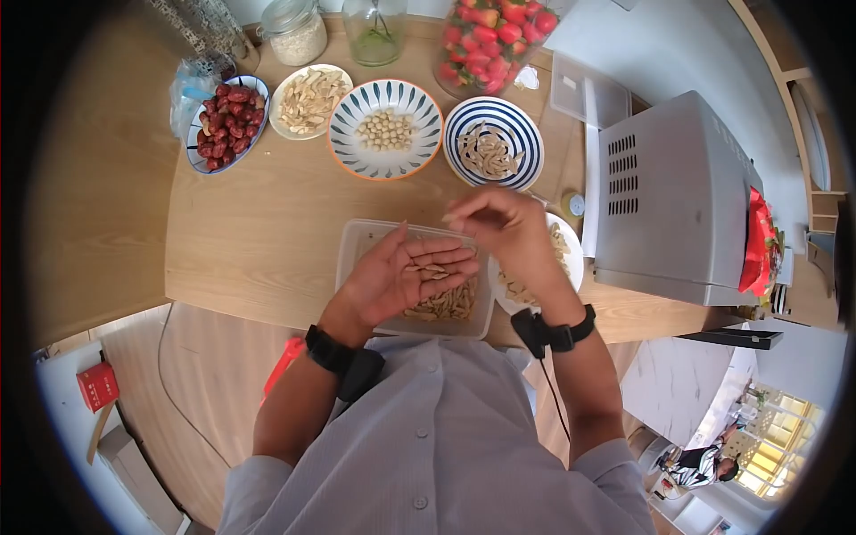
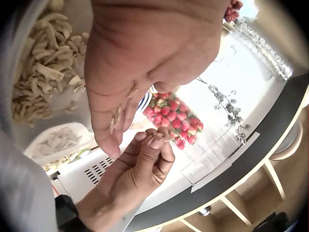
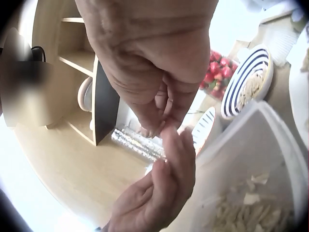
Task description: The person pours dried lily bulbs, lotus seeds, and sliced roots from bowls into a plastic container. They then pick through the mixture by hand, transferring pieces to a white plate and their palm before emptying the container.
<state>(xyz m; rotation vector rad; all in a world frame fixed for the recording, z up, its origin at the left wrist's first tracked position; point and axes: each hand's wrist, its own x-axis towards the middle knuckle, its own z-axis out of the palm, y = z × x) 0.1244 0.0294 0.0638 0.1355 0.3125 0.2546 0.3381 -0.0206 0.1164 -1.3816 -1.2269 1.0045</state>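
Note:
My left hand (image 1: 379,283) is held palm up over a translucent plastic tub (image 1: 347,254), fingers nearly straight. Several tan dried strips (image 1: 430,269) lie across its fingers. Inside the tub are many similar strips (image 1: 446,305). Just beyond the left fingertips, my right hand (image 1: 515,234) has its thumb and fingertips brought together. It pinches a small pale piece (image 2: 169,135), which shows between the fingertips in the left wrist view. The right wrist view has both hands' fingertips close together, the piece there hidden by the fingers. A white plate (image 1: 577,250) of pale slices lies partly under the right forearm.
Along the back stand a bowl of red dates (image 1: 230,134), a plate of pale slices (image 1: 312,100), a bowl of round beans (image 1: 385,131), and a blue-striped bowl (image 1: 492,147) of strips. Behind are jars (image 1: 296,36) and a strawberry container (image 1: 495,45). A grey appliance (image 1: 669,205) stands right.

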